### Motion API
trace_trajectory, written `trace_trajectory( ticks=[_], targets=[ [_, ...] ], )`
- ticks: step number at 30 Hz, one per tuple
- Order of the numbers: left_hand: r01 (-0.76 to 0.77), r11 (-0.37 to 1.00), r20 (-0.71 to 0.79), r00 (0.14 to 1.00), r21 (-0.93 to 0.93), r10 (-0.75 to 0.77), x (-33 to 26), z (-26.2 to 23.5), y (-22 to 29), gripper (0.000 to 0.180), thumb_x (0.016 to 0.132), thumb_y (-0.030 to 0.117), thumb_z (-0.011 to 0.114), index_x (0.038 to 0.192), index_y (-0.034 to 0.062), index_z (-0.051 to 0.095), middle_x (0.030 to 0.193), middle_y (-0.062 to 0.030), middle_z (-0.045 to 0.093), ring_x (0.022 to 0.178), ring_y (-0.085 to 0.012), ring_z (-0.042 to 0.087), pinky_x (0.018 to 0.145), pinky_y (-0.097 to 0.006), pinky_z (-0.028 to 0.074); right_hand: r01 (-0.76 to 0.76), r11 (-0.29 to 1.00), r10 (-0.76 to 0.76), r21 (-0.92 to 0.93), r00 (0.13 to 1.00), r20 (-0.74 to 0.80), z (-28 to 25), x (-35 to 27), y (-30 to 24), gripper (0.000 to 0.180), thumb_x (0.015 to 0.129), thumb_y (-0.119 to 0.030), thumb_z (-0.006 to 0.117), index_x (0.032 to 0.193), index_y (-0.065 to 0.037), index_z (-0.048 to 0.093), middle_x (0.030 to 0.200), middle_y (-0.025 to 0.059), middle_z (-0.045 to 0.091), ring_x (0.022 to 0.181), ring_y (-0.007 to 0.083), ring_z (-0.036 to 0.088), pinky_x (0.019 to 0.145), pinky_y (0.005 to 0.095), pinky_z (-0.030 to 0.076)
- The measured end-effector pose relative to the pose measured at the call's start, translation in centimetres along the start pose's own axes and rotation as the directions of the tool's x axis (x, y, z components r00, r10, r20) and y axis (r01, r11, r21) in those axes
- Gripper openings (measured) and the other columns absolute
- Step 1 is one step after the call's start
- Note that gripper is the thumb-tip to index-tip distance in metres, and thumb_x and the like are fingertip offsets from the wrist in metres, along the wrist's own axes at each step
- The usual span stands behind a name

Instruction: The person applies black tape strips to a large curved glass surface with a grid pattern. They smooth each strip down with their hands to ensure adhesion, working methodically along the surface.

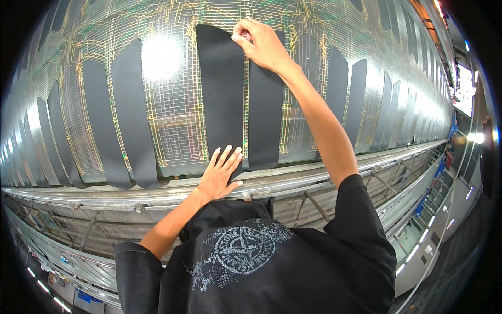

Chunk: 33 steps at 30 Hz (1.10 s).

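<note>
A black fabric panel [222, 94] with a slanted top edge lies lengthwise on the printed table in front of me. My left hand [221, 170] rests flat on its near end, fingers spread. At the far end my right hand [256, 42] has its fingers curled together by the panel's upper right corner. Whatever is between those fingertips is hidden. Just right of this panel lies a second black panel [265, 115], its far end partly behind my right hand and wrist.
The long glossy table [175, 115] carries yellow, green and red grid lines. More black panels [133, 110] lie in pairs to the left, and others [337, 78] to the right. A metal rail [104, 199] runs along the near edge, close to my body.
</note>
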<state>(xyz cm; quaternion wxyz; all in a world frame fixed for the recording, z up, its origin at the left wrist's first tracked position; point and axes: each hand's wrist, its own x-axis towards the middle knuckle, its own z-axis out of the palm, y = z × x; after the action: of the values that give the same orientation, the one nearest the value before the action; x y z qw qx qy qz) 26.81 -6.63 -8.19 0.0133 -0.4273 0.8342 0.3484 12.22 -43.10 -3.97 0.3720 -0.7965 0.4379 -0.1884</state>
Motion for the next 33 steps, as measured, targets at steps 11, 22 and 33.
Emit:
trace_trajectory(
  ticks=[11, 22, 33],
  targets=[
    [-0.008, 0.999, 0.023, 1.000, 0.047, 0.007, 0.0, 0.0, 0.0, 0.089, 0.106, 0.064, 0.044, 0.167, 0.0017, 0.031, 0.177, -0.0144, 0.025, 0.165, -0.0382, 0.014, 0.133, -0.058, 0.009, -0.003, 0.998, -0.001, -0.057, 0.998, -0.065, 4.2, 0.7, 6.3, 0.011, 0.097, -0.015, 0.069, 0.098, -0.004, 0.068, 0.093, 0.0129, 0.067, 0.099, 0.0336, 0.061, 0.095, 0.0467, 0.050],
    [-0.003, 1.000, 0.023, 1.000, -0.015, 0.004, 0.0, 0.2, -0.1, 0.089, 0.106, 0.065, 0.044, 0.168, 0.0023, 0.031, 0.178, -0.0140, 0.023, 0.165, -0.0381, 0.014, 0.133, -0.058, 0.009, 0.041, 0.994, -0.049, -0.097, 0.996, -0.081, 4.5, 0.7, 6.5, 0.010, 0.097, -0.014, 0.068, 0.099, -0.005, 0.067, 0.095, 0.0114, 0.066, 0.100, 0.0326, 0.061, 0.098, 0.0467, 0.048],
    [-0.001, 1.000, 0.018, 1.000, -0.023, 0.001, 0.0, 0.2, -0.1, 0.088, 0.106, 0.064, 0.044, 0.168, 0.0029, 0.031, 0.178, -0.0133, 0.023, 0.165, -0.0374, 0.014, 0.133, -0.057, 0.008, 0.054, 0.990, -0.062, -0.131, 0.996, -0.058, 4.5, 0.9, 6.5, 0.010, 0.097, -0.013, 0.067, 0.101, -0.005, 0.065, 0.100, 0.0126, 0.066, 0.104, 0.0347, 0.061, 0.098, 0.0487, 0.047]
  ],
)
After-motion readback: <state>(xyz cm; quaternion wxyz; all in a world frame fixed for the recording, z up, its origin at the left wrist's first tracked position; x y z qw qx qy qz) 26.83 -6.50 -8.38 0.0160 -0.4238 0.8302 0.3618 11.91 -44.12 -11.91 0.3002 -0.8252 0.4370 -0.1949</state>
